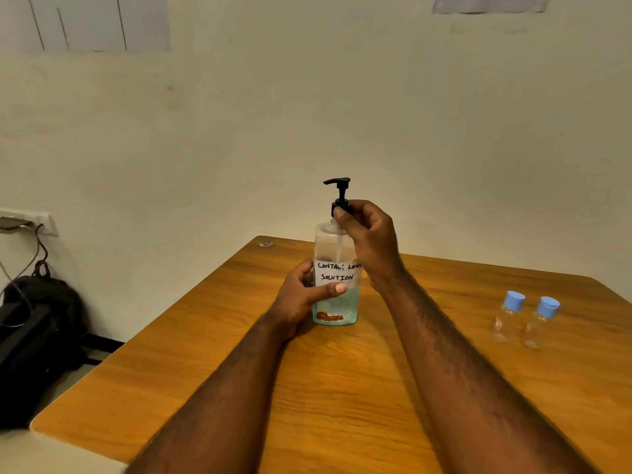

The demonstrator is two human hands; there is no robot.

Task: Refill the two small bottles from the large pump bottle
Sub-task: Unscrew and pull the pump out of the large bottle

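A large clear pump bottle stands upright near the middle of the wooden table. It has a black pump head, a white handwritten label and a little blue liquid at the bottom. My left hand wraps around its body at the label. My right hand grips the black collar of the pump at the bottle's neck. Two small clear bottles with blue caps, one beside the other, stand closed at the right of the table, apart from both hands.
A black bag lies on the floor to the left of the table, with cables running up to a wall socket. A plain wall stands right behind the table's far edge. A small sticker lies at the far corner.
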